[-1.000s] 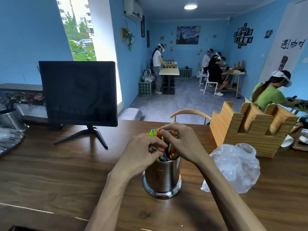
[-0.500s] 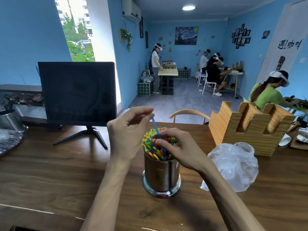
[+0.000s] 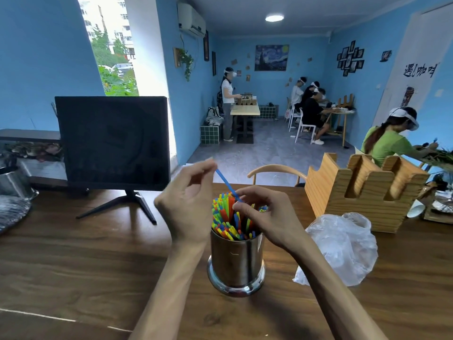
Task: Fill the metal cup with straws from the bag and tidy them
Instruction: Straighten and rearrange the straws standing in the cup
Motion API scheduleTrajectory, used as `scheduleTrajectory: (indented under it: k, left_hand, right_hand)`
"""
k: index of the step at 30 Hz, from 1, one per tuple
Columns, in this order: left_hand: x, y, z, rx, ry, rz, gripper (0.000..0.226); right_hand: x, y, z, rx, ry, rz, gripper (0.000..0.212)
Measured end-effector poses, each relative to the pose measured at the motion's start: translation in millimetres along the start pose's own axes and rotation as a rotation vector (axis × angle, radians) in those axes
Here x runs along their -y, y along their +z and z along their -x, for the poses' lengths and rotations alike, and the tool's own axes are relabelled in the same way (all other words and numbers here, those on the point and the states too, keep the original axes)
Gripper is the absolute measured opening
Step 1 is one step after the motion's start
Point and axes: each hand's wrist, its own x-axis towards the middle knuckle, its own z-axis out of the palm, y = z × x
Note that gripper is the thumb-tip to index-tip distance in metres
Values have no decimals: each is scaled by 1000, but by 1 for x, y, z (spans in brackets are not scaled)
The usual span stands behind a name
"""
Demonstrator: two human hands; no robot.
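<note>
Hands work over a metal cup (image 3: pixel 236 261) of colourful straws (image 3: pixel 229 222): left hand (image 3: pixel 188 204) pinches a blue straw (image 3: pixel 226 184), right hand's (image 3: pixel 263 217) curled fingers grip its lower part.

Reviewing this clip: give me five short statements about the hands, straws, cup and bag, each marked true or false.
1. The left hand pinches the upper end of a blue straw. True.
2. The metal cup lies on its side. False: it stands upright on the table.
3. The plastic bag lies right of the cup. True.
4. The right hand grips the bag. False: it is over the straws.
5. The cup is empty. False: it holds straws.
</note>
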Motion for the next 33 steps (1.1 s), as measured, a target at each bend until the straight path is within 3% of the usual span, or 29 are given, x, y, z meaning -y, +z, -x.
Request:
scheduleTrajectory:
  k: [2, 5, 8, 10, 12, 15, 18, 20, 24, 33]
  left_hand:
    - [-6, -2, -12, -71, -134, 179, 19]
    - [-7, -10, -30, -169, -200, 332, 26]
    - [1, -14, -30, -132, -286, 308, 25]
    - [10, -17, -24, 36, -372, 173, 23]
    - [19, -21, -19, 402, -480, 60, 23]
    - [26, -29, -8, 938, -473, -49, 15]
    - [28, -31, 1, 1129, -383, -186, 28]
    - [28, -30, 4, 1178, -315, -316, 36]
    - [25, -28, 5, 1178, -240, -469, 27]
    - [20, -26, 5, 1132, -137, -535, 11]
  right_hand:
    - [1, -5, -2, -30, -8, -117, 26]
    - [3, -18, -5, -137, 1, -438, 13]
    - [6, -25, -8, -242, 68, -722, 11]
    - [6, -29, -13, -306, 116, -895, 16]
    - [7, -37, -21, -385, 112, -957, 18]
    - [8, -46, -29, -490, 40, -781, 17]
    - [6, -44, -33, -511, -3, -602, 6]
    - [3, -37, -34, -474, -20, -458, 10]
    - [-2, -22, -35, -304, -12, -261, 15]
    - [-14, -4, -34, -47, -13, 101, 6]
